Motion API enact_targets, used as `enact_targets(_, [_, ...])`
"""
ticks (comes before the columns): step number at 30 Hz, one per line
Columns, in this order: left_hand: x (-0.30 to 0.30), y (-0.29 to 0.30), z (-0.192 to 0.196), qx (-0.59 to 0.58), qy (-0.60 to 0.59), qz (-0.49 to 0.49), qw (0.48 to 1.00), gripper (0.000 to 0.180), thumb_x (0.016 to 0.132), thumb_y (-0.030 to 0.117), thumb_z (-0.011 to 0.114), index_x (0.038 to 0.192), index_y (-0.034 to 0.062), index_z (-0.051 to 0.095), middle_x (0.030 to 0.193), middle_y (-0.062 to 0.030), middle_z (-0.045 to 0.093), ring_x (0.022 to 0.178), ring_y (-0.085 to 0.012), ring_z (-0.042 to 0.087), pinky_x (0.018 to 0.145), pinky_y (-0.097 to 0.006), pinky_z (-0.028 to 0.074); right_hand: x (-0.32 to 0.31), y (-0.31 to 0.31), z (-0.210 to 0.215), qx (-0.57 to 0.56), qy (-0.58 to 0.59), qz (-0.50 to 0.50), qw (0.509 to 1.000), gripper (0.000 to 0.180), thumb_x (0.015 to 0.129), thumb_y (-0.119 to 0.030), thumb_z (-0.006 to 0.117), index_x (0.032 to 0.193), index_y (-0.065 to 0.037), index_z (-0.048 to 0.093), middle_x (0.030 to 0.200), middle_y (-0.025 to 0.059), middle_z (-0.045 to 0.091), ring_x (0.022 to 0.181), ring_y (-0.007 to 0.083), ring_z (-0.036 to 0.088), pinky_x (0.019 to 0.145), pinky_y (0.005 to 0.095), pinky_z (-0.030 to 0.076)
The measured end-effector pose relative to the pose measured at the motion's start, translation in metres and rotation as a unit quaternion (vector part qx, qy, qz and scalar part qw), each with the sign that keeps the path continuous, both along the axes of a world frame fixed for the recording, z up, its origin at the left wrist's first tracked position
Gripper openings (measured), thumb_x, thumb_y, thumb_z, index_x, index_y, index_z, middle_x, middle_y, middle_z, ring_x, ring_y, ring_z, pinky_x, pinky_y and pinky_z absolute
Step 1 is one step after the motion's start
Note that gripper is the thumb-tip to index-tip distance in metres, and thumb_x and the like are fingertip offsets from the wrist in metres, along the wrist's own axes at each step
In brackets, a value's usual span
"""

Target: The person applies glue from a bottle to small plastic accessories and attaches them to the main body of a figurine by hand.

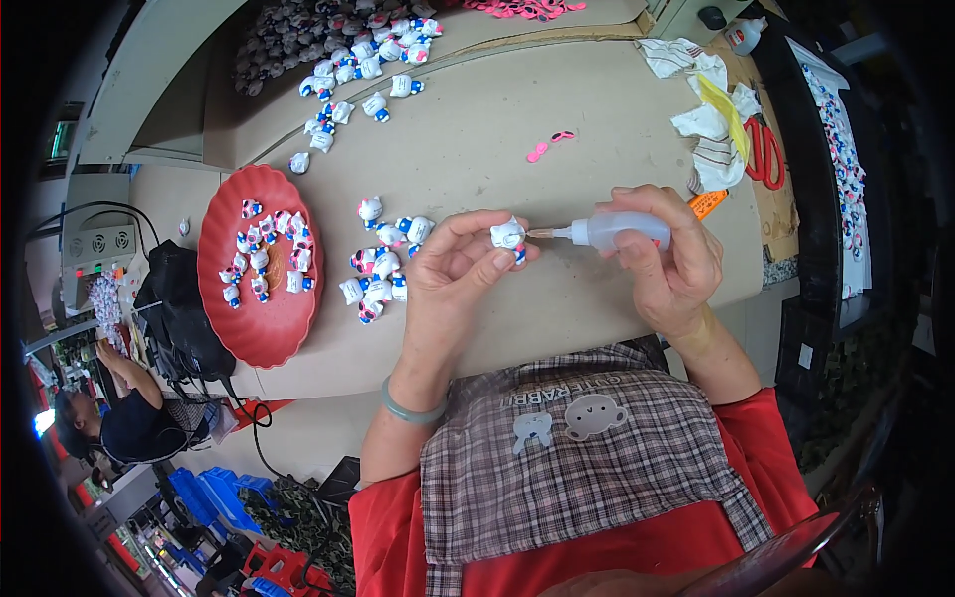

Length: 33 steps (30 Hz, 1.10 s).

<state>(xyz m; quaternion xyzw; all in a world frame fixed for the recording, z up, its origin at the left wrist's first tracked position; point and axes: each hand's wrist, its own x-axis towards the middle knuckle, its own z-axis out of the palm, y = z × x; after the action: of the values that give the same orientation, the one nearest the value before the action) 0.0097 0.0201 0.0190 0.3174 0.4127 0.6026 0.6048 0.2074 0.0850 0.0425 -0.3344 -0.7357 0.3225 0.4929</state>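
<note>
Between the fingertips and thumb of my left hand [446,269] is a small white and blue cat-like figurine [507,234]. My right hand [681,264] is wrapped round a translucent squeeze bottle [612,231], held level. The bottle's thin nozzle points left and reaches the figurine's head; whether it touches cannot be made out. Just left of my left hand, several similar figurines [378,289] lie in a loose group, some with pink and black parts on their faces. Beyond my hands, small pink and black pieces [538,152] rest on the table.
A red scalloped tray [214,289] with several figurines stands at left. More figurines [370,68] and a dark heap [284,50] lie at the back. Crumpled cloths [701,121], red-handled scissors [764,154] and an orange tool [707,204] are at right. Another person [134,418] sits far left.
</note>
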Motion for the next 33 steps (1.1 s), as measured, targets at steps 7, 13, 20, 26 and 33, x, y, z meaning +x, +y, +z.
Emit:
enact_targets(7, [-0.0004,-0.0002,0.001,-0.005,-0.004,0.016,1.0,0.03,0.084,-0.003,0.062,0.114,-0.0033,0.054,0.105,-0.014,0.063,0.096,-0.0254,0.065,0.088,-0.035,0.052,0.0017,0.0001,-0.0003,0.012,-0.023,0.003,1.0,0.029,0.085,-0.018,0.067,0.104,0.001,0.058,0.081,0.0113,0.065,0.066,0.0196,0.063,0.056,0.026,0.048])
enact_targets(13, [0.0018,0.0008,0.0004,-0.008,0.002,0.022,1.0,0.031,0.084,-0.005,0.061,0.115,-0.0031,0.054,0.106,-0.0151,0.063,0.096,-0.0249,0.064,0.088,-0.034,0.052,0.0001,-0.0005,-0.0025,0.007,-0.018,0.013,1.0,0.029,0.085,-0.018,0.067,0.104,0.001,0.058,0.08,0.0117,0.065,0.065,0.0201,0.063,0.056,0.0266,0.048])
enact_targets(20, [0.001,0.0004,0.001,-0.025,-0.026,0.0,0.999,0.031,0.088,-0.001,0.057,0.118,-0.0018,0.054,0.113,-0.0205,0.061,0.095,-0.0238,0.065,0.081,-0.03,0.053,0.003,-0.0007,-0.002,-0.051,0.055,0.02,0.997,0.025,0.088,-0.012,0.063,0.107,0.004,0.058,0.083,0.0123,0.065,0.063,0.0129,0.062,0.054,0.022,0.048])
enact_targets(26, [0.0015,0.0001,-0.002,-0.029,-0.051,-0.015,0.998,0.033,0.088,0.002,0.057,0.121,-0.0015,0.054,0.115,-0.0208,0.061,0.095,-0.0238,0.065,0.081,-0.031,0.052,0.0047,-0.0008,-0.0058,-0.044,0.048,0.02,0.998,0.025,0.088,-0.011,0.063,0.107,0.004,0.058,0.083,0.0123,0.065,0.061,0.0121,0.061,0.053,0.0215,0.048])
enact_targets(33, [0.0023,0.0002,-0.0023,-0.033,-0.048,-0.021,0.998,0.033,0.088,0.003,0.058,0.12,-0.0017,0.054,0.115,-0.0205,0.061,0.095,-0.0235,0.065,0.081,-0.03,0.052,0.0041,-0.0004,-0.0077,-0.033,0.042,0.013,0.998,0.025,0.088,-0.012,0.064,0.107,0.003,0.058,0.082,0.0119,0.065,0.061,0.0119,0.061,0.054,0.021,0.047])
